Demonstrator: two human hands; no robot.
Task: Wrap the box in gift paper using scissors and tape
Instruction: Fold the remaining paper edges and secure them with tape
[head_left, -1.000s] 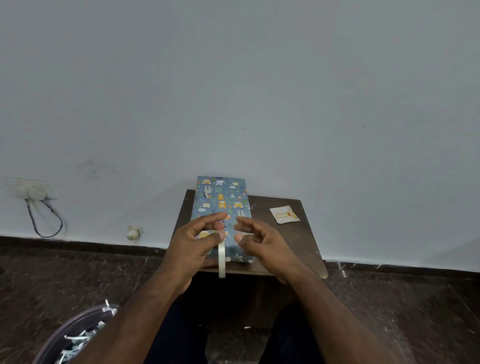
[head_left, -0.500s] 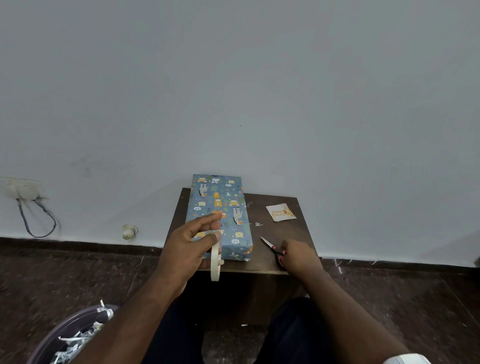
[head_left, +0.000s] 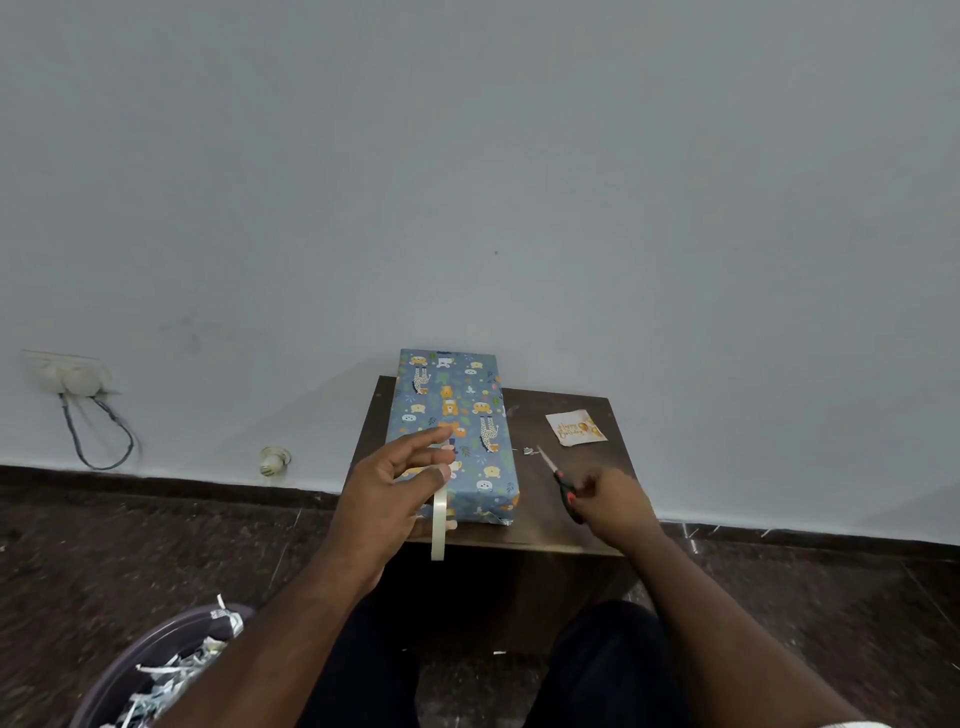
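Note:
A long box wrapped in blue animal-print gift paper (head_left: 457, 415) lies on the small dark wooden table (head_left: 571, 519), its far end against the wall. My left hand (head_left: 395, 499) hovers over the box's near left corner and holds a roll of pale tape (head_left: 439, 525) edge-on, with thumb and fingers stretched forward. My right hand (head_left: 615, 501) rests on the table to the right of the box and grips the handles of red-handled scissors (head_left: 558, 478), whose blades point up and left.
A small birthday card (head_left: 575, 427) lies at the table's far right. A bin with paper scraps (head_left: 156, 670) stands on the floor at lower left. A wall socket with a looped cable (head_left: 78, 384) is at left. My legs are under the table.
My right hand left the tape beside my left hand, moved right across the table and took hold of the scissors. My left hand stayed at the box's near corner with the roll.

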